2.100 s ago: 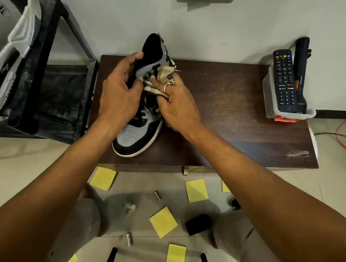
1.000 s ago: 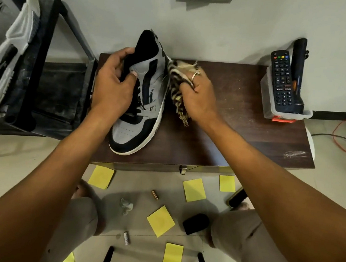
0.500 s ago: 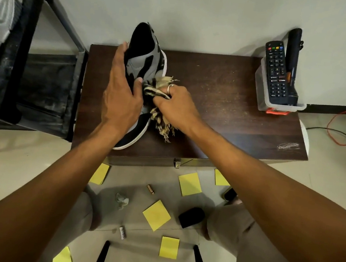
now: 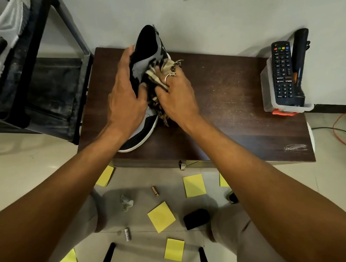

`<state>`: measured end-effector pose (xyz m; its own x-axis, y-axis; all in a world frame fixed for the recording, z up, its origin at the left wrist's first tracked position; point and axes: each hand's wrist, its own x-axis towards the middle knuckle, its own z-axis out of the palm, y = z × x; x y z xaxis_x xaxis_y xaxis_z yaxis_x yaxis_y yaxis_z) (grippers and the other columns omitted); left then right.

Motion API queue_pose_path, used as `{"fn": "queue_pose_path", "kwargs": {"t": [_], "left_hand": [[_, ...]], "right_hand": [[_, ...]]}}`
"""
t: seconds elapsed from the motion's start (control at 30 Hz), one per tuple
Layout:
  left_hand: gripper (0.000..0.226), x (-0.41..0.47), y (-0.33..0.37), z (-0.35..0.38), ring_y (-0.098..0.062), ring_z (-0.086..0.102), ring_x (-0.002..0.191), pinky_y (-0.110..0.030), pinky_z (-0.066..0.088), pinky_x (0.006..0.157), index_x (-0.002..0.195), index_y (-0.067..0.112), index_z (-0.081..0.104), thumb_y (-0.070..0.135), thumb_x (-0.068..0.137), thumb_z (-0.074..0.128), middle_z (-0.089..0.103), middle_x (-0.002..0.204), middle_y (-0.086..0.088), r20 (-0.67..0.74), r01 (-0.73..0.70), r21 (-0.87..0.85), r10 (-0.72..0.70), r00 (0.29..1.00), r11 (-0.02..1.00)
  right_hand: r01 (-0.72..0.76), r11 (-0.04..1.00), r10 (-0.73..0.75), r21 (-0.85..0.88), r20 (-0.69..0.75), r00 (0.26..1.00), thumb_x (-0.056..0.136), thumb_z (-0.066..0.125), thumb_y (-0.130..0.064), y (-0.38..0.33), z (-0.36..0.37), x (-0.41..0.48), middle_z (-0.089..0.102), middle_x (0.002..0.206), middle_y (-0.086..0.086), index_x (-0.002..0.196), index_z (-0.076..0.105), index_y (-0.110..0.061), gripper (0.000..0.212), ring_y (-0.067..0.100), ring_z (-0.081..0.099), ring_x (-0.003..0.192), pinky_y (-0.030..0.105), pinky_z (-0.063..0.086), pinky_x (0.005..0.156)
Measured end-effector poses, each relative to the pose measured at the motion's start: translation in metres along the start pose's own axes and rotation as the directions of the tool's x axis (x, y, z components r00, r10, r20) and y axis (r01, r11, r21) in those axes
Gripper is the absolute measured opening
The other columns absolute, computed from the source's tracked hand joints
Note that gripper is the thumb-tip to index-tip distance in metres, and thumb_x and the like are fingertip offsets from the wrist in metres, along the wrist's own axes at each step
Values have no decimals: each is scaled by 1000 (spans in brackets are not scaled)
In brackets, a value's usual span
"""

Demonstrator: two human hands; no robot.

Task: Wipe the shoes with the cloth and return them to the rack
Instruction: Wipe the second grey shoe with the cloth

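Left hand [image 4: 124, 97] grips the shoe [image 4: 140, 70]; right hand [image 4: 177, 95] clutches cloth [image 4: 167, 67] against its side.

Grey-black shoe [image 4: 140, 67], white sole: on bench [image 4: 231, 123] near left edge, toe at near edge, heel tipped up toward far edge. Striped frayed cloth [image 4: 167, 66] bunched against its right side. Second shoe [image 4: 3, 36], white-grey, on black rack [image 4: 52, 91] left of bench.

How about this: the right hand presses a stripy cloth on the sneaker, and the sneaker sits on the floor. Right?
Not quite. The head view shows the sneaker on the dark wooden table, not the floor. The right hand does press the stripy cloth on it.
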<state>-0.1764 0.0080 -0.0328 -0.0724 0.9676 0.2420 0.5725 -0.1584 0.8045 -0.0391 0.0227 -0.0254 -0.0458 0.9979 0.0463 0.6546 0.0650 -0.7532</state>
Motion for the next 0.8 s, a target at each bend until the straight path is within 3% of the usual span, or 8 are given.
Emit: {"fn": "queue_pose_path", "kwargs": {"t": [0.13,0.23,0.3,0.37,0.47,0.67,0.73,0.8], "left_hand": [[81,0,1,0,-1,35,146,-15,30,113,160,31,20,4,93,56,33,162,16,6,11,-9,-11,1000,1000],[80,0,1,1,-4,34,148,-16,28,113,161,30,20,7,95,58,31,164,15,1,12,15,-12,1000,1000],[79,1,1,1,-5,34,148,-15,28,112,161,29,19,9,96,58,31,164,14,2,14,18,-14,1000,1000],[78,1,1,2,-5,34,148,-11,28,111,161,29,19,10,96,58,31,164,14,4,8,11,-8,1000,1000],[78,1,-1,1,-3,34,147,-2,25,107,161,28,20,8,96,58,32,163,15,4,5,2,-5,1000,1000],[80,1,-1,0,4,34,145,-9,29,112,161,30,21,4,94,57,33,162,17,14,15,-17,-14,1000,1000],[81,1,0,0,7,32,143,-3,25,109,161,30,20,4,94,58,32,163,16,17,17,-1,-17,1000,1000],[81,1,1,0,3,32,146,-4,24,109,161,31,20,5,95,59,31,163,17,22,24,1,-24,999,1000]], "right_hand": [[124,968,-88,-220,170,982,92,63,-23,2,-11,-7,60,119,2,113,75,-11,27,25,62,105,42,55,89],[94,989,-78,-118,139,987,86,60,-23,5,-18,-9,62,100,-3,91,76,-15,19,18,63,88,41,56,78],[49,999,-49,19,-5,999,87,61,-19,6,-19,-8,64,109,-3,107,78,-17,26,13,63,94,36,56,86],[19,997,-11,75,-114,993,92,62,-14,6,-16,-5,58,123,1,129,69,-14,38,13,60,102,29,53,93],[5,1000,-4,26,-35,999,95,61,-15,2,-4,0,50,138,6,139,61,-14,44,23,60,115,38,51,101],[146,965,-120,-217,128,984,96,59,-25,4,-14,-4,54,135,2,131,68,-19,36,27,61,115,42,54,92],[172,948,-128,-267,173,977,94,59,-27,5,-17,-8,58,123,-2,117,75,-18,29,24,63,103,41,56,85],[135,969,-100,-207,169,981,88,59,-26,8,-20,-9,61,107,-6,98,77,-17,23,21,63,90,42,56,79]]}}
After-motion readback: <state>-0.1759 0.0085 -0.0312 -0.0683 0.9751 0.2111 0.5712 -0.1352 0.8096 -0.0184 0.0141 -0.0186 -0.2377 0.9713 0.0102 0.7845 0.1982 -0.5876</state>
